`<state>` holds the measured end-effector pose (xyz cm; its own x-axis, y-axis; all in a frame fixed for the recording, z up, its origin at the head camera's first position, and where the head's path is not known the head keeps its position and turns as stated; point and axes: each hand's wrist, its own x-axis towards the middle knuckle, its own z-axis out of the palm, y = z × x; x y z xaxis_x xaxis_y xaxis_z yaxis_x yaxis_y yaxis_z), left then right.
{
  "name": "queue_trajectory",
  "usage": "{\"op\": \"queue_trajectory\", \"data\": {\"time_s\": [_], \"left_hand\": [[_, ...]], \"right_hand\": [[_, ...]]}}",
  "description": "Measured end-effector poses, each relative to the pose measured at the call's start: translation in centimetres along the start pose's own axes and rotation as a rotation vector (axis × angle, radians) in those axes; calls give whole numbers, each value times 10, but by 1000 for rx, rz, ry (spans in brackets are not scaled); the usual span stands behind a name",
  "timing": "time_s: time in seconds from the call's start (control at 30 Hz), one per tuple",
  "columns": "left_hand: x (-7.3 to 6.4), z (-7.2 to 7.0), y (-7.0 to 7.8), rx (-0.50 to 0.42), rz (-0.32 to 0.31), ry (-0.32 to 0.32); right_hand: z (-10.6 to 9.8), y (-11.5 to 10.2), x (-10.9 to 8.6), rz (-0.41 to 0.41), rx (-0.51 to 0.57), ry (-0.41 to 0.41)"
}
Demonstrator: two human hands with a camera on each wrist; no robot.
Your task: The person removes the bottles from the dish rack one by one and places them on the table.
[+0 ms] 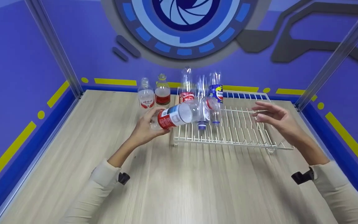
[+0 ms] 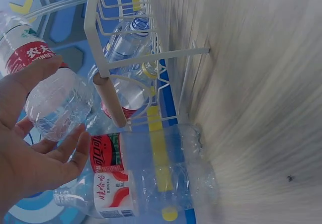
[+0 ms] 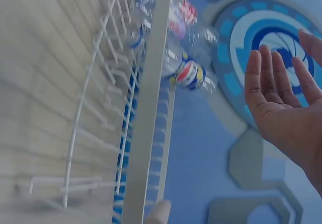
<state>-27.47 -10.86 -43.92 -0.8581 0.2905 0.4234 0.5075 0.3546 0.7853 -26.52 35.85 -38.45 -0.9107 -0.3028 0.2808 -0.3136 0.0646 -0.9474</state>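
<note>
My left hand point(image 1: 144, 130) grips a clear plastic bottle point(image 1: 176, 116) with a red and white label. The bottle lies nearly level above the left side of a white wire rack point(image 1: 228, 141), its neck to the right. In the left wrist view, the thumb and fingers wrap this bottle point(image 2: 60, 103) near its base. Upside-down bottles stand in the rack, among them one with a blue label point(image 1: 217, 91) and one with a red label point(image 1: 186, 95). My right hand point(image 1: 277, 119) hovers over the rack's right side, fingers apart, holding nothing.
Two upright bottles, one with a white and red label point(image 1: 146, 98) and one with a dark red label point(image 1: 162, 95), stand on the wooden table point(image 1: 104, 115) left of the rack. Blue panels point(image 1: 82, 56) and metal posts point(image 1: 337, 56) enclose the table.
</note>
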Motion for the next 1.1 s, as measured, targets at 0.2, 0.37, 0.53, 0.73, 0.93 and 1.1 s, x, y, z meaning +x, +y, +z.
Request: {"op": "queue_trajectory", "data": {"time_s": [0.2,0.37,0.53,0.73,0.93,1.1], "left_hand": [[-1,-5,-5,-140,-106,0],[-5,-10,-7,-270,-206,-19],[-9,-17,-14,-351,-241,-7],[-13,-31,-23,-339,-196,32],[-20,-45,-34,-332,-222,55],[-22,-51,-41,-333,-270,95]], "right_hand": [[-46,16,2,-45,-7,100],[-78,34,-3,-57,15,141],[-96,49,-11,-44,-10,170],[-109,64,-19,3,-76,184],[-110,77,-21,99,-139,147],[-111,86,-24,175,-204,154]]}}
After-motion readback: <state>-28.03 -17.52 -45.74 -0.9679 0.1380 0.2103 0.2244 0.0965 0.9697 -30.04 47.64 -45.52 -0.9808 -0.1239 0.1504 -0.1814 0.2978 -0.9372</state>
